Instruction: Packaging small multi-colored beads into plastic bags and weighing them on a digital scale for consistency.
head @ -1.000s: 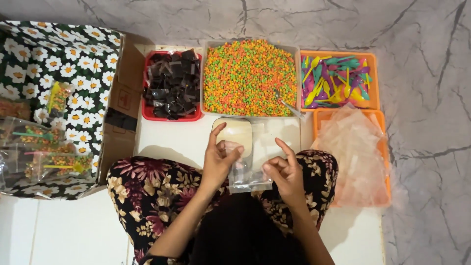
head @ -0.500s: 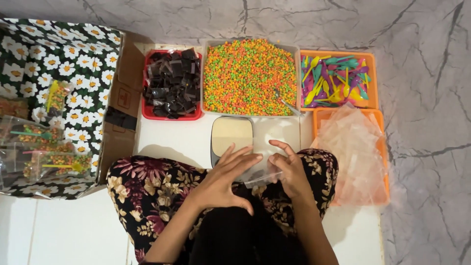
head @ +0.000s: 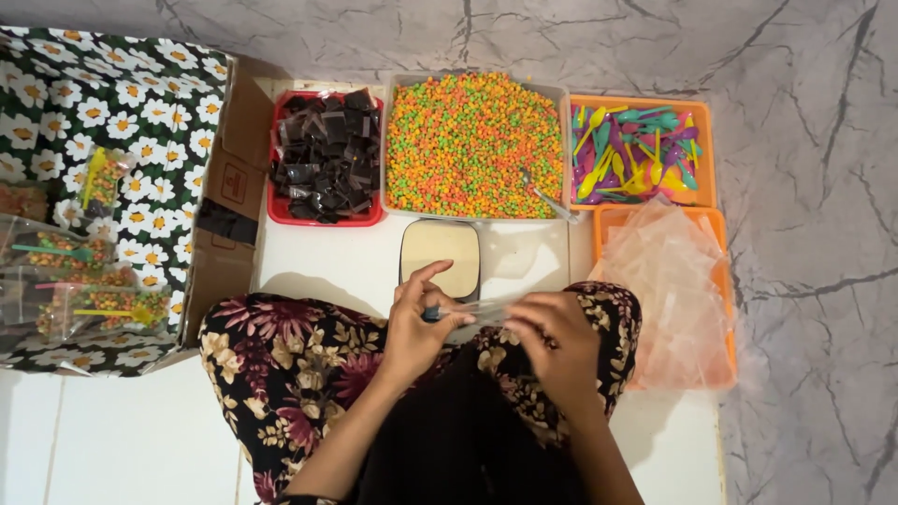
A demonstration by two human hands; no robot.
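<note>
My left hand [head: 418,323] and my right hand [head: 557,341] hold a small clear plastic bag [head: 482,310] between them, stretched flat over my lap. The left fingers pinch its left end, the right fingers its right end. Just beyond the hands stands a small kitchen scale [head: 440,257] with a cream top. Behind it is a clear tub of orange, green and yellow pellets [head: 468,140] with a metal scoop [head: 547,198] lying in it.
A red tray of dark wrapped pieces [head: 323,154] sits at the left, an orange tray of coloured plastic spoons [head: 636,150] at the right. An orange tray with clear bags [head: 669,290] lies near my right knee. A flower-patterned box [head: 94,187] holds several filled packets.
Both hands have drawn back from the scale toward my lap. The clear bag came with them and is now stretched between the two hands.
</note>
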